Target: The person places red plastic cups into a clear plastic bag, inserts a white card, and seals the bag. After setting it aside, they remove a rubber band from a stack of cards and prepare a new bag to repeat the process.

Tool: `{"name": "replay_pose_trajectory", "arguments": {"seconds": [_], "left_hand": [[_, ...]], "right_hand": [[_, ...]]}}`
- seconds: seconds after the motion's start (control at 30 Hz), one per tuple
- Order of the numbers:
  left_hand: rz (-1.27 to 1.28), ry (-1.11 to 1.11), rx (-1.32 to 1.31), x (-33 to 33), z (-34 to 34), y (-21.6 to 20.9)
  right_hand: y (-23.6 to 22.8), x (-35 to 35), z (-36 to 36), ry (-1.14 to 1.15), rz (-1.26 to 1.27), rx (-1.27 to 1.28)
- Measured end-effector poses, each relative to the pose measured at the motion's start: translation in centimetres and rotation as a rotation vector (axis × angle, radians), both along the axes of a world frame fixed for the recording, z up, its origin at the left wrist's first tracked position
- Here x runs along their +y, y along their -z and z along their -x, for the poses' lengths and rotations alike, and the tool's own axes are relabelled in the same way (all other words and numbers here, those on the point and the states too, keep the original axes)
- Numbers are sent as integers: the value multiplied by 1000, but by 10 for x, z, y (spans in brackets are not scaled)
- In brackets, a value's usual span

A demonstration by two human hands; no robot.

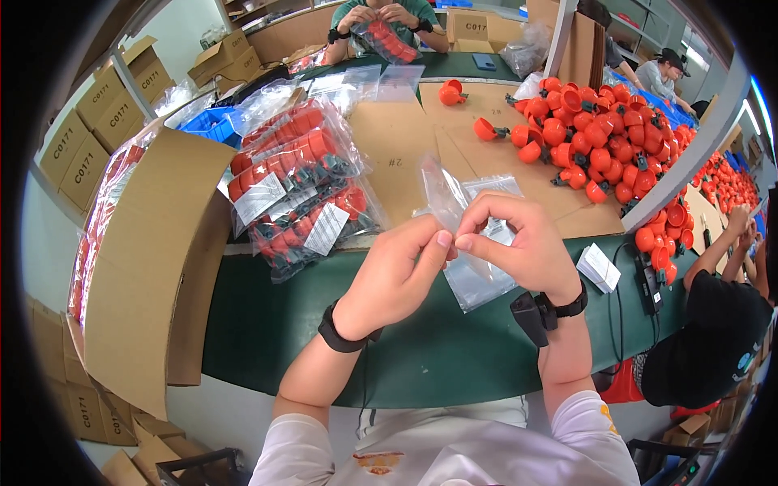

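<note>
A clear plastic bag [444,194] is pinched between my two hands above the green table's cardboard-covered part. My left hand [405,263] grips its edge with thumb and forefinger. Close against it, my right hand [519,239] pinches the same edge, fingertips nearly touching. The bag looks flat, with nothing visible inside. Under my hands lies a stack of flat clear bags [478,283]. To the left, filled bags of red cup-shaped parts [296,178] with dark fittings are piled, some with white labels. A large heap of loose red cup-shaped parts [600,138] spreads at the right.
An open cardboard box [146,267] stands at the left edge. White label slips [599,268] and a black power strip [648,283] lie right of my hand. A blue bin [209,123] sits at the back left. Co-workers are across the table and at the right.
</note>
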State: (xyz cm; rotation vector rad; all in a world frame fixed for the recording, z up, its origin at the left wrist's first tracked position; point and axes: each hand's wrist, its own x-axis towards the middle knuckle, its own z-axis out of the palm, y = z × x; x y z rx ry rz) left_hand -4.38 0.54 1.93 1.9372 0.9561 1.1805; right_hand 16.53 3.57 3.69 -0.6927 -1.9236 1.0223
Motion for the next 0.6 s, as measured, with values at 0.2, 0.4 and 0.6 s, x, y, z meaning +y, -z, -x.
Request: {"name": "replay_pose_trajectory", "arguments": {"seconds": [0.2, 0.4, 0.6], "left_hand": [[-170, -83, 37, 2, -3, 2], [-141, -58, 43, 5, 2, 6], [155, 105, -123, -2, 1, 2]], "right_hand": [[5, -3, 7, 25, 50, 9], [-2, -9, 8, 76, -365, -300], [-1, -10, 5, 78, -335, -252]]}}
